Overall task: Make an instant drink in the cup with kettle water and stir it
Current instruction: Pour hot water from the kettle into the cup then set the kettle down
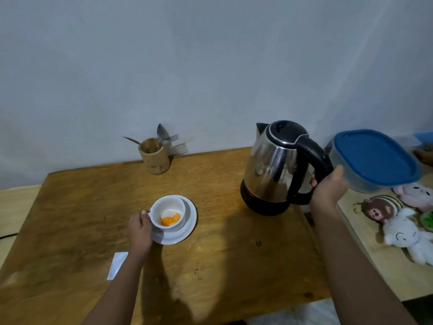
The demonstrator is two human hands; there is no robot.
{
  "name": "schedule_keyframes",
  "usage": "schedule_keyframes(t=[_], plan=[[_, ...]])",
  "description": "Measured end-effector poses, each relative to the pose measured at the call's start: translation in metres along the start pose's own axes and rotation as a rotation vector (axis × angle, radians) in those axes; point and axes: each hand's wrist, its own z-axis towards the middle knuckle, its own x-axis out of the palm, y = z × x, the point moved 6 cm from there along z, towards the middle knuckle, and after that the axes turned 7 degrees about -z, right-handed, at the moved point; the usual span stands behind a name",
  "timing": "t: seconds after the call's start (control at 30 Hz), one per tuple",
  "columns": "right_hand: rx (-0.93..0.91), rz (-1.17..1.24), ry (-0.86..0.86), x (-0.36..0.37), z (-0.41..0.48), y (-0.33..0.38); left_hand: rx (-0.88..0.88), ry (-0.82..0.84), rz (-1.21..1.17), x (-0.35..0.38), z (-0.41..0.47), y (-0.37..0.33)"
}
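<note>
Head view shows the right hand (328, 186) with its fingers (313, 183) wrapped tight around the black handle of the shiny steel electric kettle (274, 167), thumb up along the outside of the grip; the forearm reaches in from the lower right, wrist bent slightly upward. That kettle, with its black lid closed and spout pointing left and away, sits upright on its black base on the brown wooden bench (222, 259). The left hand (140, 228) comes in from the bottom edge, fingers curled together against the near-left side of the small white ceramic cup (167, 211), gripping it there. Inside the cup lies a patch of orange powder (171, 220), and the cup looks tilted on the round white saucer (186, 227) beneath it. A white paper slip (116, 265) lies flat just beside the left forearm. At the wall stands a wooden holder with metal cutlery (154, 156). Right of the kettle sits a clear tub with a blue lid (375, 158), with soft plush toys (403, 221) below it.
</note>
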Motion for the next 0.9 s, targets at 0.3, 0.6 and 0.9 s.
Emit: schedule_keyframes(t=[0.3, 0.6, 0.9], plan=[[-0.207, -0.232, 0.036, 0.030, -0.048, 0.061, 0.007, 0.113, 0.078, -0.003, 0.002, -0.011], [-0.394, -0.529, 0.246, 0.065, -0.100, 0.049, -0.040, 0.263, 0.046, -0.006, 0.007, -0.009], [-0.568, -0.865, 0.471, 0.111, -0.138, 0.056, -0.090, 0.300, 0.099, -0.005, 0.011, -0.006]])
